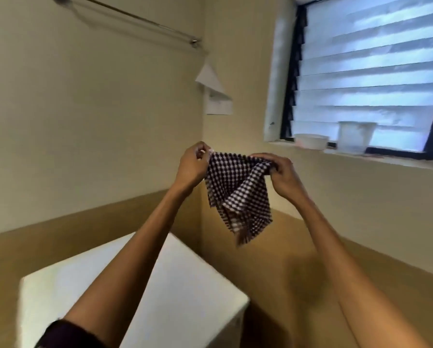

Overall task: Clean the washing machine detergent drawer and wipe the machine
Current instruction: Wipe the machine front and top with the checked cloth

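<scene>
A dark-and-white checked cloth (238,194) hangs in the air in front of the room's corner. My left hand (192,167) pinches its upper left corner. My right hand (281,174) grips its bunched upper right edge. Both arms are raised, and the cloth's lower corner dangles free. Below my left forearm is the white top of the washing machine (185,292). The detergent drawer is out of view.
A louvred window (371,71) is at the upper right, with a white bowl (310,141) and a white tub (356,136) on its sill. Papers (216,96) are stuck in the wall corner. A metal rail (135,18) runs along the left wall.
</scene>
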